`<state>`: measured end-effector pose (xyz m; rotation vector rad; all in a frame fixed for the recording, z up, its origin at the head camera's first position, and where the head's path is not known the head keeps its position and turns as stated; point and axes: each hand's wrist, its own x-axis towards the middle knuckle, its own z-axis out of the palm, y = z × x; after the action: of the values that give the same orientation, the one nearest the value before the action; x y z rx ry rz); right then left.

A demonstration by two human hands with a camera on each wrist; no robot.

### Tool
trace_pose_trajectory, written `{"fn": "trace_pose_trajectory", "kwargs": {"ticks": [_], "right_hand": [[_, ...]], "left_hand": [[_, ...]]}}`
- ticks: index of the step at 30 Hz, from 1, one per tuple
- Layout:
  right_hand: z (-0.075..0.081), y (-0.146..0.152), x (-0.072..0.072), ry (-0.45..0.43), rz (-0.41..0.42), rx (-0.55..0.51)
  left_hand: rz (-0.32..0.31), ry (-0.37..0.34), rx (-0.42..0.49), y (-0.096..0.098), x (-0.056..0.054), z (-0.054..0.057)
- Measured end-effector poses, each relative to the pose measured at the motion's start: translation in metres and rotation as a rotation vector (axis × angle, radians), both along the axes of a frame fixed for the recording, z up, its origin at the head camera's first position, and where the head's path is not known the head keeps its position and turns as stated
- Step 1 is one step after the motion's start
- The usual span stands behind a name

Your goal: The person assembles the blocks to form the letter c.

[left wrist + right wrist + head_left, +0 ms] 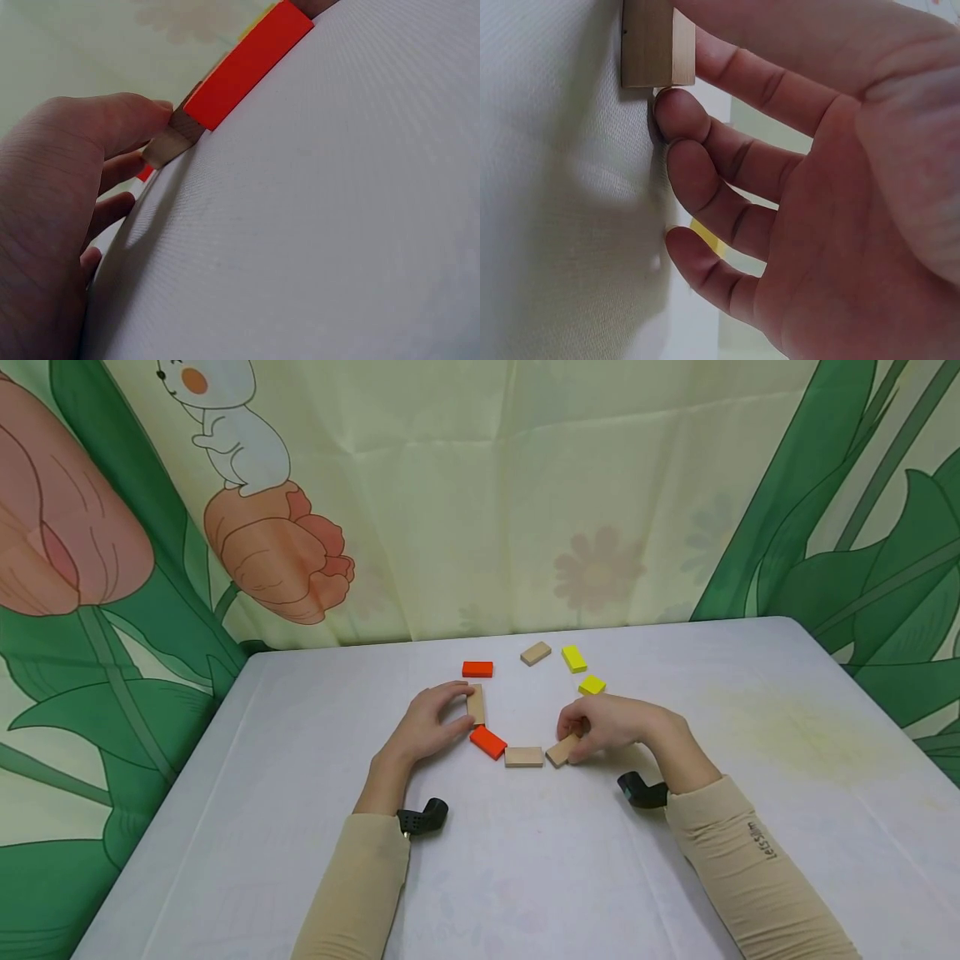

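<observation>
- Left hand point(60, 195), at the left edge, pinching a plain wooden block point(174, 139).
- Bright red block point(249, 69) right beside it, a yellow sliver point(256, 23) showing behind.
- Another red piece point(145, 174) peeking out below the wooden block.
- White tablecloth point(322, 210), slanting steeply; pale curtain point(67, 45) behind.

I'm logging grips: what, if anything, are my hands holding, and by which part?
Left hand: a wooden block, by its two ends. Right hand: another wooden block, near its right end.
</observation>
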<state>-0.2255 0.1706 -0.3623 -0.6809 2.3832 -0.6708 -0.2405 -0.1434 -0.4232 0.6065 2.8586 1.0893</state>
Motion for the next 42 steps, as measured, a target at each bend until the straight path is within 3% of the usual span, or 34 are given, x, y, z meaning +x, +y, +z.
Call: {"fn": "trace_pose_trajectory", "kwargs": {"ticks": [15,25,31,42], "right_hand": [[-0.0005,-0.0011,0.0011,-0.012,0.010,-0.033],[0.0013,0.0010,0.0022,0.021,0.013,-0.044],[-0.0021,0.0054,0.0012,0.059,0.025,-0.111],[-0.0058,0.0067,-0.0016,-0.005,0.050,-0.152]], "left_hand": [[-0.029,0.043,0.021,-0.0021,0.0005,-0.0006],[-0.014,0.025,0.015,-0.0016,0.0004,-0.0007],[-0.007,0.021,0.007,-0.0015,0.0000,-0.0015],[-0.026,0.034,0.016,-0.0025,0.0000,-0.0013]]}}
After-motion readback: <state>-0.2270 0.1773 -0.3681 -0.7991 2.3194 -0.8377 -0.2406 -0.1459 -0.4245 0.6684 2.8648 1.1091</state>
